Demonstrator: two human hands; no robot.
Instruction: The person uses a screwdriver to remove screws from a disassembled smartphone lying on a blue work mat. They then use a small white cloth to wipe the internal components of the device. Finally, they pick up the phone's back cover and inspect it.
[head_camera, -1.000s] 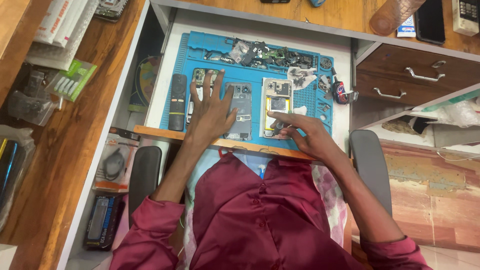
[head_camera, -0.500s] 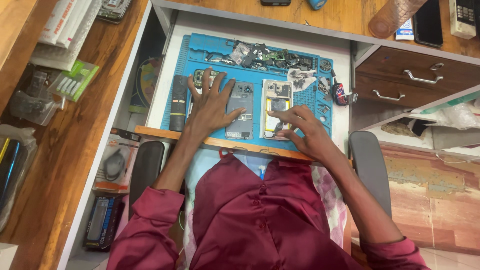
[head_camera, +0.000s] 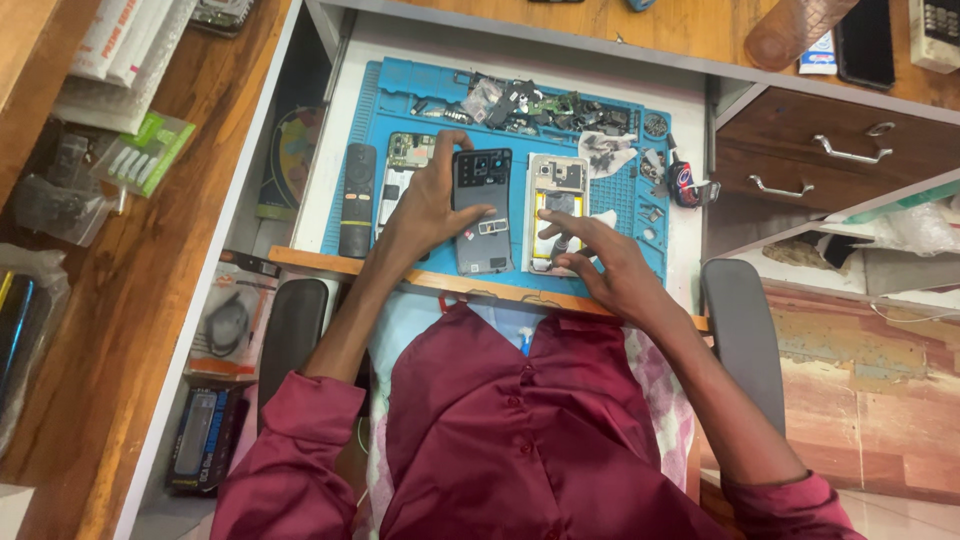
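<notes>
On the blue repair mat (head_camera: 420, 80) lie a grey phone back cover (head_camera: 483, 245) and, to its right, an opened phone body (head_camera: 556, 180) with its insides showing. My left hand (head_camera: 432, 205) grips the back cover by its left edge, thumb on its face. My right hand (head_camera: 600, 262) rests on the lower part of the opened phone, its fingers pinched around a thin dark tool (head_camera: 560, 243) that touches the phone. A second opened phone (head_camera: 402, 160) lies partly hidden under my left hand.
A black remote (head_camera: 358, 198) lies at the mat's left edge. Several loose parts and circuit boards (head_camera: 540, 108) crowd the mat's far side. Wooden drawers (head_camera: 830, 140) stand at the right, shelves with packets (head_camera: 140, 150) at the left. Chair armrests (head_camera: 738, 330) flank my body.
My left hand went from lying flat over the back cover to gripping its left edge, so more of the cover shows. My right hand stayed on the opened phone.
</notes>
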